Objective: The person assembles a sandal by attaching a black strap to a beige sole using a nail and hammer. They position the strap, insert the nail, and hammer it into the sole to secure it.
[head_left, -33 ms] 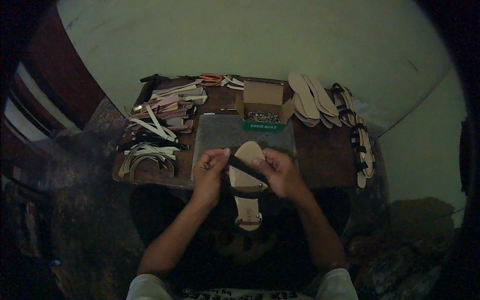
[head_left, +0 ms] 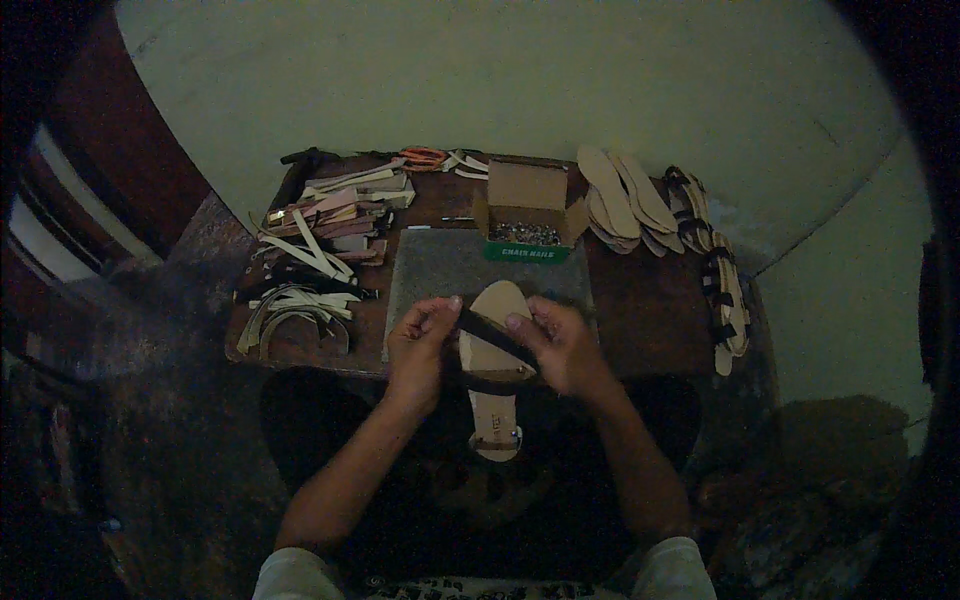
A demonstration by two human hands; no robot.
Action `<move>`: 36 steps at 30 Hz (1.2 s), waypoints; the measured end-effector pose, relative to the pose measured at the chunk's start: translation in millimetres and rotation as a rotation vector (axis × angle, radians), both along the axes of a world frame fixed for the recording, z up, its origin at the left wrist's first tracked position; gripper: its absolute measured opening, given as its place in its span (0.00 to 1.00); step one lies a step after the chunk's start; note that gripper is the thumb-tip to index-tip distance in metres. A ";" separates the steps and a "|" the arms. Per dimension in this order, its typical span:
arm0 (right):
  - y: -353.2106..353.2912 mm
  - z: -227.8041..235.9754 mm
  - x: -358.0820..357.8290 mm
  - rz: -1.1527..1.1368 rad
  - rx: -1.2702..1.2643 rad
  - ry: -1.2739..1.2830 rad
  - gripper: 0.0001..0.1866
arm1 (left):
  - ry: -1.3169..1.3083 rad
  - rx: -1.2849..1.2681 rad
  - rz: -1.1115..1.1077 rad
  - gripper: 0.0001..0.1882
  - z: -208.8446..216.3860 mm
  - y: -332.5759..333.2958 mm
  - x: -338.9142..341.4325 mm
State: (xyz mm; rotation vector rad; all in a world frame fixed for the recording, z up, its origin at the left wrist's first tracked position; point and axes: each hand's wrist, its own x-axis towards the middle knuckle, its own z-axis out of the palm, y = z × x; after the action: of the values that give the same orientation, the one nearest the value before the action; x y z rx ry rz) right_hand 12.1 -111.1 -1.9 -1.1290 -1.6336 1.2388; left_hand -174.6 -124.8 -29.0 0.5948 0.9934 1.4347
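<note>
Between my hands, over the table's front edge, is a tan-soled sandal (head_left: 492,410) with its rounded toe end pointing away from me. A dark strap (head_left: 497,335) runs slantwise across its upper sole, and a second dark band crosses lower down. Small shiny studs show near the straps. My left hand (head_left: 423,335) is closed, pinching the strap's upper left end between thumb and fingers. On the other side my right hand (head_left: 560,345) grips the sandal's right edge, its thumb against the strap; its other fingertips are partly hidden.
A grey mat (head_left: 430,270) lies on the dark wooden table (head_left: 640,320). On it stands an open green box (head_left: 525,240) of small metal nails. Strap pieces (head_left: 330,230) are heaped at left, orange-handled scissors (head_left: 423,157) behind. Loose soles (head_left: 625,200) and strapped sandals (head_left: 727,300) lie at right.
</note>
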 end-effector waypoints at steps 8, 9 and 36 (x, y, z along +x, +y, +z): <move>5.2 -13.4 0.4 -0.071 -0.060 0.066 0.13 | 0.061 -0.065 -0.120 0.12 -11.7 -1.1 -4.5; 6.9 -17.9 2.5 -0.083 -0.041 0.042 0.13 | 0.119 -0.057 -0.124 0.13 -10.9 -1.4 -4.3; -2.5 36.0 16.1 -0.084 0.074 -0.076 0.27 | 0.182 0.021 -0.217 0.08 6.2 -7.2 2.4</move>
State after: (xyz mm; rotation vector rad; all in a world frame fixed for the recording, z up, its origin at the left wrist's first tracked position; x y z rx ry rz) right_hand 28.1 -113.6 34.1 -1.1989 -1.6575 1.0848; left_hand -172.1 -132.0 -22.8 0.8341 1.0232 1.2158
